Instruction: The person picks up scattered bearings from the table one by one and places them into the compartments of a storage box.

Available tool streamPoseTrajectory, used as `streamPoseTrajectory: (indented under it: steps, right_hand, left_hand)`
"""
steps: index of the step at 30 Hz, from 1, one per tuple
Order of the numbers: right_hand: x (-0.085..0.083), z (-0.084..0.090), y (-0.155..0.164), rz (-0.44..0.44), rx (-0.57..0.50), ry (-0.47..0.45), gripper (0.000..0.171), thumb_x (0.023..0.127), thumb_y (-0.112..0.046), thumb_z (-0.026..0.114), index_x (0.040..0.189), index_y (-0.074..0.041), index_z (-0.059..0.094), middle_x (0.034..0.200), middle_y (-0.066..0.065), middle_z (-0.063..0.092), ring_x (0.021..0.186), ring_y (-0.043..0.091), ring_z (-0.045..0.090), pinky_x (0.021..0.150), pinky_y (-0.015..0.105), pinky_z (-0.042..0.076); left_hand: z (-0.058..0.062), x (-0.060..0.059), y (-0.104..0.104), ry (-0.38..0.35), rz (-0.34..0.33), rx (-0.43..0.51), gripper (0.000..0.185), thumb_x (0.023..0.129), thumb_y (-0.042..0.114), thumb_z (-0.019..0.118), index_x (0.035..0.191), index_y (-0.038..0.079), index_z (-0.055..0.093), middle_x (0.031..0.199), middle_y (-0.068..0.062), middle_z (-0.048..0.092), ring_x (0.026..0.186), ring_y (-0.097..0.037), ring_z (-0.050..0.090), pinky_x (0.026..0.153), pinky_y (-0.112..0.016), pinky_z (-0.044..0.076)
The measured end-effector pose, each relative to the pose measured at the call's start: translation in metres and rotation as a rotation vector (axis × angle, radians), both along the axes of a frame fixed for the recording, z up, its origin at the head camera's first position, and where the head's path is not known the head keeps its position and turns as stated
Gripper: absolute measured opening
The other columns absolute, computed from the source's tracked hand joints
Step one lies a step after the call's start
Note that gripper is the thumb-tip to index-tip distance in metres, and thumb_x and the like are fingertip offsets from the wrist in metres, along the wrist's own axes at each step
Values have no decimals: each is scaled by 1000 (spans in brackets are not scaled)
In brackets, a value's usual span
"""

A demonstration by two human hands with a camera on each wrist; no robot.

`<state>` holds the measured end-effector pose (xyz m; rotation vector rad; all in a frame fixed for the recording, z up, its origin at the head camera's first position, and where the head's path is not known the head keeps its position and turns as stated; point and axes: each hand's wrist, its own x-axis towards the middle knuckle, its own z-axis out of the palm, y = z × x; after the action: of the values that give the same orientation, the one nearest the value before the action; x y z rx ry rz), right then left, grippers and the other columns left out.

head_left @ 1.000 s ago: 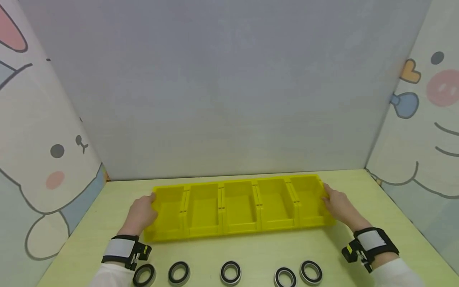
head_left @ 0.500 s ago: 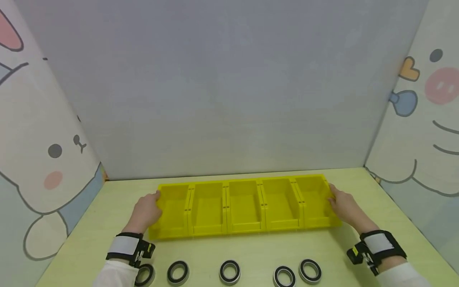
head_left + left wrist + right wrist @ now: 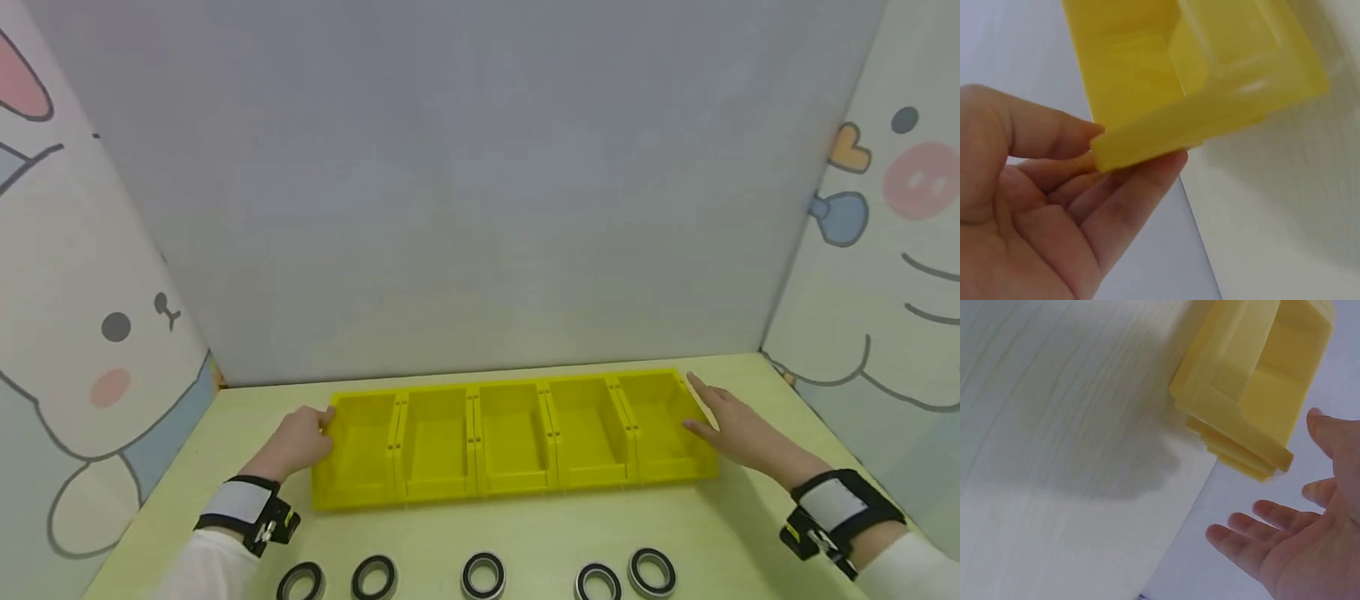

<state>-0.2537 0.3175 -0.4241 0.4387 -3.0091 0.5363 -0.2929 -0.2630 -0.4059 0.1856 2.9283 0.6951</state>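
Observation:
A row of yellow open-front bins point(image 3: 512, 482), joined side by side, lies across the back of the table. At its left end my left hand point(image 3: 295, 442) pinches the bin's side rim; the left wrist view shows the thumb above the yellow edge and the fingers point(image 3: 1141, 194) beneath it. My right hand point(image 3: 742, 429) is beside the right end with its fingers spread. In the right wrist view a gap shows between the right fingers point(image 3: 1235, 544) and the yellow bin end point(image 3: 1235, 425).
Several black-and-silver ring bearings point(image 3: 483, 575) lie in a loose line along the front of the pale wooden table point(image 3: 442, 529). A grey wall point(image 3: 480, 183) rises behind the bins. Side panels with cartoon drawings point(image 3: 112, 392) flank the table.
The bin row shifted slightly right, then stayed about there. My right hand has let go of the right end and drawn back to the right, fingers opening. My left hand keeps its hold.

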Motion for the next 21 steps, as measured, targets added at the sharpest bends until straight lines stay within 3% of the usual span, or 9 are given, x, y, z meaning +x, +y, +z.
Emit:
streamPoseTrajectory:
  steps: [2,4,6,10,13,17,21]
  right_hand:
    - [10,7,-3,26,-16,24,78,92,-35,58,150,-4,16,142,36,27,123,56,33,93,67,35]
    - [21,13,-9,69,-17,48,79,90,-40,59,151,-10,17,146,32,22,126,55,29,93,68,35]
    - [35,17,-17,112,-5,58,80,87,-44,61,151,-16,20,148,27,21,128,52,29,92,65,38]
    - [62,18,-32,198,-5,29,87,82,-50,64,151,-21,19,150,22,22,132,47,28,91,60,43]
    - [79,19,-42,258,-16,-26,97,78,-55,65,152,-23,12,152,21,18,135,47,23,93,62,40]
    - [96,8,-52,334,6,-44,105,72,-62,65,152,-22,9,155,21,10,135,52,16,93,67,36]
    - [103,-17,-58,411,17,-108,102,74,-64,62,152,-22,12,154,22,9,133,55,18,86,68,39]
  left_hand:
    - [4,-3,-3,-28,-45,-9,47,83,-1,52,127,-16,46,122,-30,54,53,-14,34,51,-25,36]
    - [10,-7,-6,-68,-84,-11,47,83,-2,54,127,-17,46,124,-31,53,55,-14,43,53,-26,45]
    - [14,-10,-7,-114,-117,-36,42,84,-4,57,124,-15,51,109,-27,59,58,-14,49,57,-27,53]
    - [22,-14,-3,-173,-156,-101,15,81,-9,61,96,-7,60,86,-15,57,65,-16,56,60,-29,56]
    - [25,-15,1,-181,-167,-145,14,78,-11,63,82,-2,54,77,-7,50,65,-17,56,59,-28,56]
    - [26,-15,5,-175,-168,-179,25,73,-15,63,71,3,46,73,-5,46,63,-16,55,57,-27,55]
    - [29,-15,6,-172,-163,-180,30,71,-15,62,68,7,42,71,-5,43,60,-15,56,56,-27,56]
